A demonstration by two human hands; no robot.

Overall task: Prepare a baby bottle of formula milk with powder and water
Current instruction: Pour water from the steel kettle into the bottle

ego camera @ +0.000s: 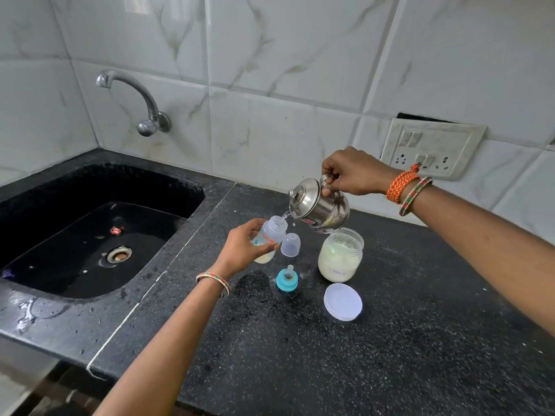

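My left hand [240, 250] grips a clear baby bottle [271, 234], tilted, with pale powder at its bottom. My right hand [351, 172] holds a small steel kettle [318, 205] by its handle, tipped left, and a thin stream of water runs from its spout into the bottle's open mouth. An open jar of formula powder [341, 255] stands just right of the bottle, under the kettle. The jar's white lid [343, 301] lies in front of it. The blue teat ring [287, 279] and the clear bottle cap [290, 244] sit on the black counter [390, 340].
A black sink [90, 235] with a metal drain lies to the left, with a wall tap [141, 100] above it. A switch and socket plate [432, 148] is on the tiled wall at right. The counter is wet and speckled with spilled powder.
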